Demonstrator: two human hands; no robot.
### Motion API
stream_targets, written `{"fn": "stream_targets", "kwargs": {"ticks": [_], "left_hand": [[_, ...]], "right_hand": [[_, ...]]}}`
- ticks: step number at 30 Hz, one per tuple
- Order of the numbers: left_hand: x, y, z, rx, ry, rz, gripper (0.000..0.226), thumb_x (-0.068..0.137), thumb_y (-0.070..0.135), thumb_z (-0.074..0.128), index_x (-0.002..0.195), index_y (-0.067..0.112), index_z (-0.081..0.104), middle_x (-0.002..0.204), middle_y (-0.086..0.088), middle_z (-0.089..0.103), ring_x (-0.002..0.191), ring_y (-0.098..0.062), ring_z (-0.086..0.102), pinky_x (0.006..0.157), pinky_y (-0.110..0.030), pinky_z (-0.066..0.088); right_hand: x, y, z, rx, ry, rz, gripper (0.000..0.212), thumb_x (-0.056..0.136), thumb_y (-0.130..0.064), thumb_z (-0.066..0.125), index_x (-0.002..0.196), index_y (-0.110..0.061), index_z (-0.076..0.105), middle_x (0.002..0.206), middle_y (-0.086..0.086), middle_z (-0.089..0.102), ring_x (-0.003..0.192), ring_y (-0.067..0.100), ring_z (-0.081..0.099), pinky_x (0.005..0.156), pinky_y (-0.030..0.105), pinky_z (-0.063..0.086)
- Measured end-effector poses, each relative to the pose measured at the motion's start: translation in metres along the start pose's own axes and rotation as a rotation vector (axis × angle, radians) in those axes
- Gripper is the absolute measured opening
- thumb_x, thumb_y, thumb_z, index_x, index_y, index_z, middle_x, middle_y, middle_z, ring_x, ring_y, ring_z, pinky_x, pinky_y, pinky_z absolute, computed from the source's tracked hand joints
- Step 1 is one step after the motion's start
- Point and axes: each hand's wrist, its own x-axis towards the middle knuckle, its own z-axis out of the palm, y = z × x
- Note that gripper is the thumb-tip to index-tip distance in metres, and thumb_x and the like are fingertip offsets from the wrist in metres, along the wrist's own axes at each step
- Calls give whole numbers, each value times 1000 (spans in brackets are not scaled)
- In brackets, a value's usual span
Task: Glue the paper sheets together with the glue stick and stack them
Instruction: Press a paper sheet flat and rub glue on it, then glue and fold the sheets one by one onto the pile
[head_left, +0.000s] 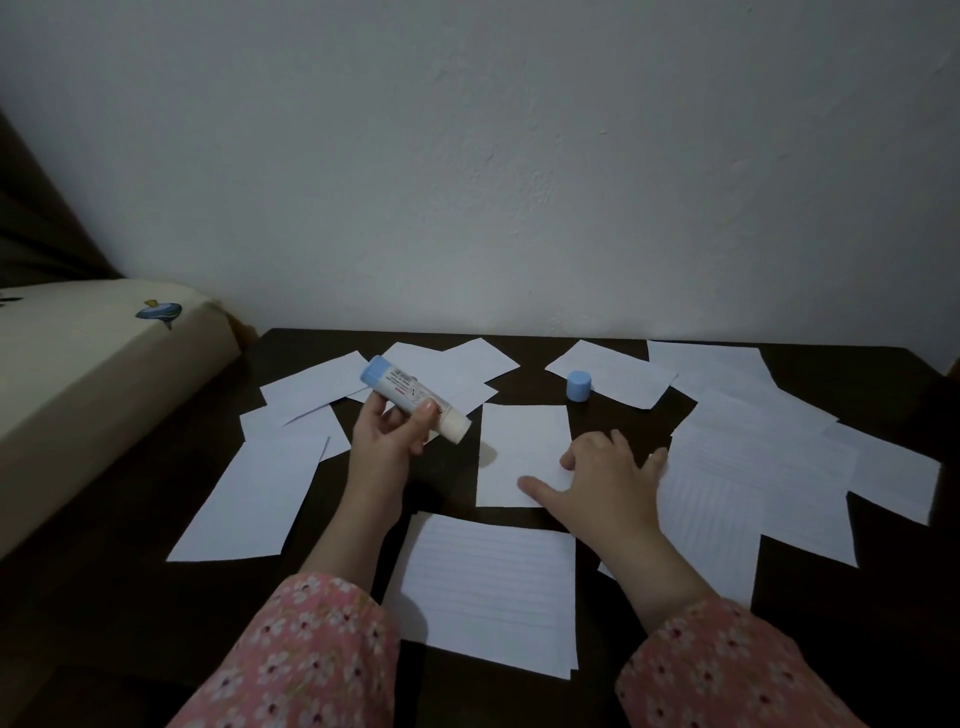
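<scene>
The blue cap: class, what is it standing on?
The blue cap stands upright on a white sheet, near that sheet's front edge. Whatever lies beneath the cap itself is covered.

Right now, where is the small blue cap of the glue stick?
The small blue cap stands on the dark table near the wall, right of centre, touching a white sheet's near edge.
</scene>
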Motion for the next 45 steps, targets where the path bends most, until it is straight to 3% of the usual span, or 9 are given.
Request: {"fn": "stream_targets", "kwargs": {"ticks": [5,8,14,19,22,26,33,39,45], "left_hand": [[3,4,0,3,35,1,59,85,13,66,139,17,42,128,-12,57,122,-29,53,84,-32,47],[2,6,4,19,55,9,56,87,12,65,138,17,43,129,-12,56,122,-28,53,90,-37,47],[-3,2,12,90,-1,18,47,84,17,68,126,25,49,125,-10,58,120,-30,53,88,-35,49],[-5,1,17,163,-18,23,49,83,17,68,127,24,47,129,-8,55,122,-27,52,90,-36,50],[-5,0,19,226,-35,32,49,84,19,68,126,26,46,131,-7,53,123,-26,50,94,-39,49],[-6,-1,23,289,-59,26,50,86,19,67,129,28,44,132,-3,52,122,-24,49,95,-39,49],[-9,0,24,341,-115,10,58,84,19,68,137,22,44,130,-2,52,120,-23,50,98,-46,48],[-15,1,25,508,-334,56,48,80,16,72,120,33,51,115,12,57,106,-8,53,90,-33,49],[-17,-4,30,725,-457,101,53,79,17,75,124,31,53,115,5,60,105,-16,56,88,-36,51]], "right_hand": [[6,9,-14,-75,-80,-54,47,91,-33,59,136,-36,48,158,-6,20,148,25,3,112,65,0],[4,12,-13,-38,46,-41,58,87,-13,60,138,-34,45,148,-6,35,138,18,28,114,52,18],[-1,-4,2,-117,22,-60,53,95,-57,41,138,-26,48,139,0,46,126,20,41,104,42,35],[4,1,-4,12,-124,-251,42,100,-34,44,142,-32,43,151,-8,34,141,13,27,116,55,8],[3,6,-2,93,45,-245,38,99,-25,47,136,-31,51,148,-8,37,138,10,31,116,43,21],[0,4,2,66,113,-66,48,94,-52,49,134,-25,52,135,-3,48,122,15,44,101,34,41],[5,8,4,41,-125,-256,46,102,-37,37,147,-28,35,157,-7,23,147,16,12,117,53,7],[-1,15,1,95,34,-255,52,95,-55,43,141,-31,45,151,-8,32,142,13,20,114,44,23],[-5,19,5,13,-80,-202,77,81,-74,47,147,-36,32,154,-8,24,145,14,16,115,56,14]]}}
